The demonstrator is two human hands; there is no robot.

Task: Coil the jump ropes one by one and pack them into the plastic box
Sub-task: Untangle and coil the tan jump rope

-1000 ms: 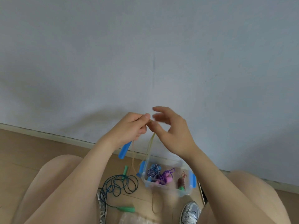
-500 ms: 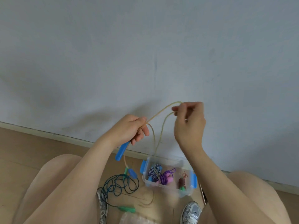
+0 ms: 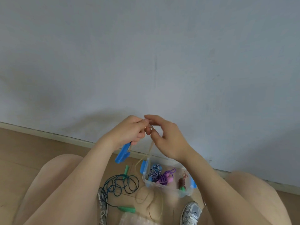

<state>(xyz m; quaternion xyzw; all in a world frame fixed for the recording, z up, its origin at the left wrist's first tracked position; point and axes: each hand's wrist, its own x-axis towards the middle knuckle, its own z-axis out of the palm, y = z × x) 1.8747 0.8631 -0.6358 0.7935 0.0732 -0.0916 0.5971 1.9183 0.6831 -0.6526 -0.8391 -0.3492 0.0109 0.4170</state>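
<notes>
Grey wall point(image 3: 146, 54) fills the top, wooden floor point(image 3: 24, 151) below. Clear plastic box point(image 3: 168, 188) with blue latches sits on the floor near the wall, holding coiled blue-white rope point(image 3: 155, 172), purple rope point(image 3: 165, 176) and brown rope point(image 3: 182, 181). Dark green rope point(image 3: 121, 184) lies loose on the floor left of the box. Grey sneaker point(image 3: 191, 211) sits just in front of the box. Left hand point(image 3: 128, 132), raised above the box, is curled round two blue handles point(image 3: 122, 153) and pinches loops of tan rope point(image 3: 150, 150). Right hand point(image 3: 167, 140) has fingers loosely spread, its index tip at the left thumb; whether it grips the strand is unclear. The tan rope hangs down to the floor.
</notes>
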